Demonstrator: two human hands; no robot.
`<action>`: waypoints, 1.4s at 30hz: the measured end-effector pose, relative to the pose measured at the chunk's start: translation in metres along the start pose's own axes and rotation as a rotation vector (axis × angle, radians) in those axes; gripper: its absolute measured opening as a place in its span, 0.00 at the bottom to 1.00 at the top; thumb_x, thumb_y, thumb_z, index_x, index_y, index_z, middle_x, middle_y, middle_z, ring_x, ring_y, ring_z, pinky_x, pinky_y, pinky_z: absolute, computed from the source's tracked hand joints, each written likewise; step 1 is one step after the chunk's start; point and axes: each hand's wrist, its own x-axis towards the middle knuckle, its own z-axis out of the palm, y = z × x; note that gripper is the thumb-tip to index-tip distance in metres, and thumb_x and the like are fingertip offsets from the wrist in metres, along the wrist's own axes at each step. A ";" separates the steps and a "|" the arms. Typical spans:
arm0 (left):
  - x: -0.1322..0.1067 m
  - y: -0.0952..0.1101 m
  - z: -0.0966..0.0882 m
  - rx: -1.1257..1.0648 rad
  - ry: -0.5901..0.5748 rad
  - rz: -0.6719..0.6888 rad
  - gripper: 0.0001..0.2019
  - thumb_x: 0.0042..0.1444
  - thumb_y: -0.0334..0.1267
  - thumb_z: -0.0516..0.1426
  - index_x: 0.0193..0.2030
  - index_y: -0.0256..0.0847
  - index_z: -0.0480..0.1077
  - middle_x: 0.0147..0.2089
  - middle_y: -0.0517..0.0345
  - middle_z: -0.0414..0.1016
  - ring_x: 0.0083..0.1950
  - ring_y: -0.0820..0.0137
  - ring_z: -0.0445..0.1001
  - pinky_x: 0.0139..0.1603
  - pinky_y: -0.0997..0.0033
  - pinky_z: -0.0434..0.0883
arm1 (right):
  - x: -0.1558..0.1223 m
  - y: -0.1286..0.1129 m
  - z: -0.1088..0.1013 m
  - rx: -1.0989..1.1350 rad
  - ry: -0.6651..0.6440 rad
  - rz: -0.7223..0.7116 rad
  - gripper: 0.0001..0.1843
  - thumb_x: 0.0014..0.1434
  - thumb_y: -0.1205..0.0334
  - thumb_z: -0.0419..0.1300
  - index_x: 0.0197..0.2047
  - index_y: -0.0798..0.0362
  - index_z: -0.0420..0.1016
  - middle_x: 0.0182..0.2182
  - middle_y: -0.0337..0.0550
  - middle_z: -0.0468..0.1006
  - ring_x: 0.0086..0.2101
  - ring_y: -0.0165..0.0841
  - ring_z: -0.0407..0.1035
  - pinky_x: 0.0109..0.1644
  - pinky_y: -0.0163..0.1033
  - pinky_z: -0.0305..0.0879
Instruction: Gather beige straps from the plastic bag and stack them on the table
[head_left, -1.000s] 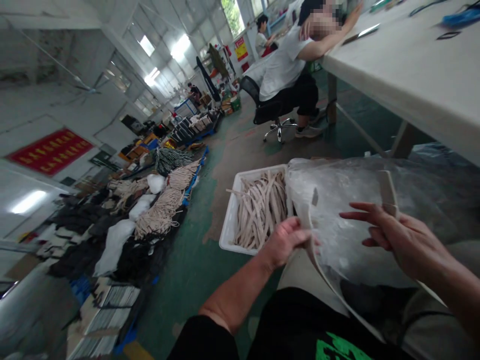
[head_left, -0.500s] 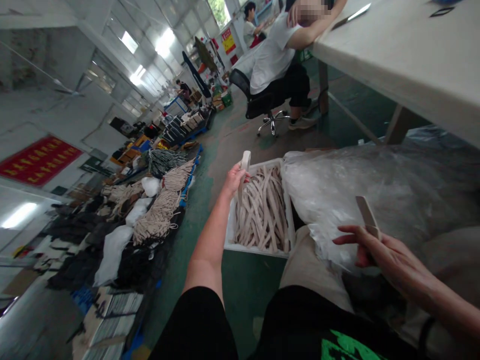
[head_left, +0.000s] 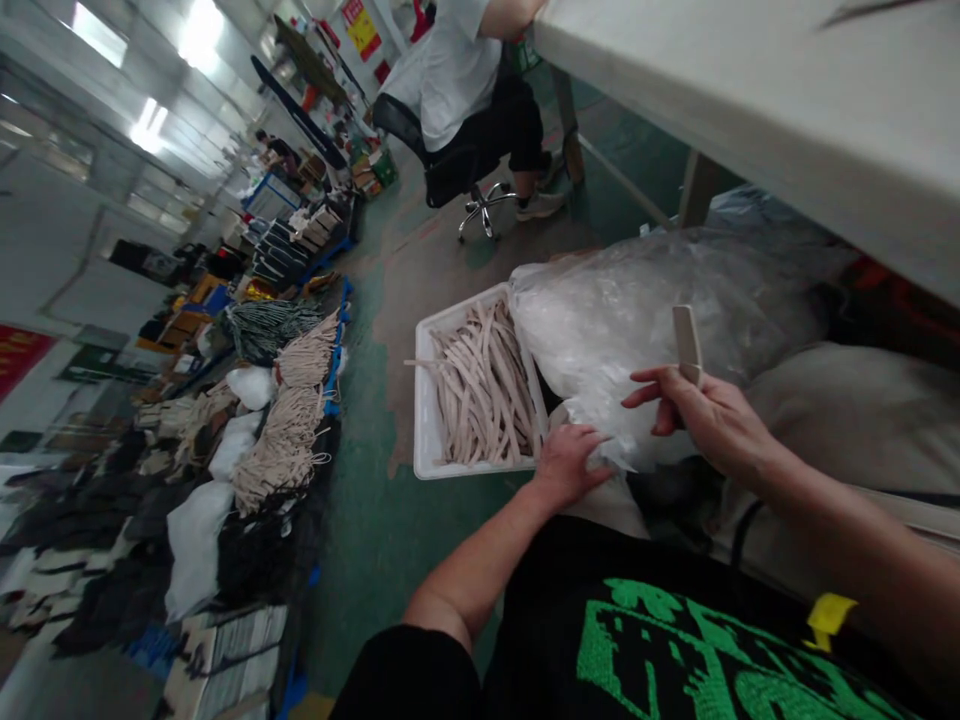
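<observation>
My left hand [head_left: 568, 462] is over my lap at the near right corner of a white plastic crate [head_left: 429, 465]. Its fingers are spread and I see nothing in them. Inside the crate lies a heap of beige fabric strips [head_left: 484, 385]. One strip end sticks out over the left rim. My right hand [head_left: 701, 415], farther right, grips a flat, narrow, square-ended piece [head_left: 686, 340] that points upward; its kind is unclear. Behind that hand a large clear plastic bag [head_left: 607, 300] rests against the crate.
A pale table [head_left: 712, 90] spans the upper right. Beyond the crate a person in a white shirt [head_left: 457, 80] sits on a black swivel chair [head_left: 401, 120]. Bundles of beige cords [head_left: 281, 440] and dark cloth piles [head_left: 67, 510] lie on the left.
My left hand has let go of the pale strip it held over the crate and come back right, toward my lap. The right hand still holds the flat piece. The view has shifted right.
</observation>
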 end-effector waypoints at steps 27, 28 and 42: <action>0.034 -0.069 -0.305 -0.940 1.452 -0.164 0.11 0.60 0.44 0.60 0.36 0.42 0.64 0.37 0.59 0.76 0.41 0.73 0.79 0.48 0.70 0.75 | 0.009 0.011 -0.006 -0.027 -0.003 0.023 0.40 0.55 0.22 0.55 0.44 0.53 0.77 0.33 0.48 0.83 0.20 0.28 0.66 0.26 0.37 0.68; 0.034 -0.074 -0.321 -0.911 1.521 -0.138 0.10 0.61 0.44 0.59 0.37 0.42 0.64 0.38 0.59 0.76 0.44 0.73 0.79 0.51 0.69 0.75 | 0.009 0.010 -0.005 -0.012 0.000 0.034 0.40 0.55 0.22 0.55 0.44 0.53 0.77 0.33 0.48 0.83 0.19 0.28 0.65 0.25 0.37 0.68; 0.006 0.052 -0.111 -0.475 0.647 0.206 0.05 0.66 0.39 0.56 0.42 0.43 0.72 0.47 0.52 0.79 0.50 0.66 0.79 0.55 0.60 0.74 | -0.016 0.012 0.028 0.319 -0.471 0.353 0.33 0.62 0.30 0.55 0.43 0.54 0.80 0.38 0.50 0.84 0.17 0.22 0.46 0.22 0.33 0.61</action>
